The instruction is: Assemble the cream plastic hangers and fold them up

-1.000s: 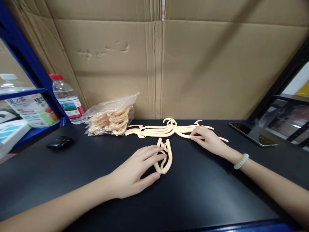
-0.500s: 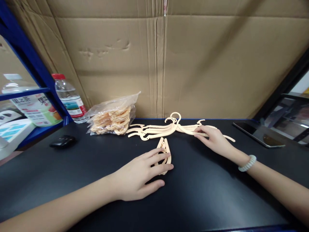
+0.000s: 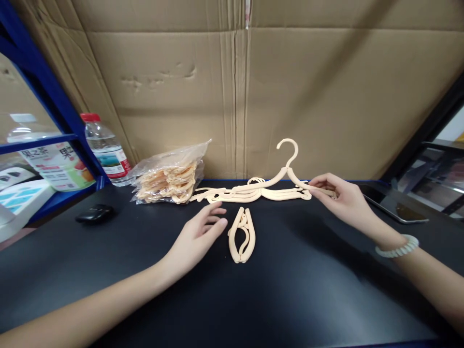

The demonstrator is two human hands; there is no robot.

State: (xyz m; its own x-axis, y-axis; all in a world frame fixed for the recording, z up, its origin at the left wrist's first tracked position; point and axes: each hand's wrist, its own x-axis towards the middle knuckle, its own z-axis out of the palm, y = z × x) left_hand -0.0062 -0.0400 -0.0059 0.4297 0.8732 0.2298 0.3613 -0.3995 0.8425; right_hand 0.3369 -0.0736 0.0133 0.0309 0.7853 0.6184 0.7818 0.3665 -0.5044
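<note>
My right hand (image 3: 339, 195) pinches one arm of an unfolded, cream-coloured hanger (image 3: 273, 181), which is tilted up with its hook in the air. Beneath it, a stack of similar unfolded hangers (image 3: 279, 194) lies on the black table (image 3: 290, 290). A folded hanger (image 3: 250, 244) rests flat in front of the stack, touched by neither hand. Left of that folded hanger is my left hand (image 3: 199, 227), slightly raised, its fingers loosely curved and apart, with nothing held.
A clear plastic bag (image 3: 166, 181) of folded hangers sits at the back left, near a water bottle (image 3: 108, 154) with a red cap. A black mouse (image 3: 95, 213) lies at left, a phone (image 3: 395, 205) at right. Behind stands a cardboard wall (image 3: 319, 87).
My right hand has moved right and lifted the top hanger partly off the stack. My left hand has let go of the folded hanger and drawn back to the left.
</note>
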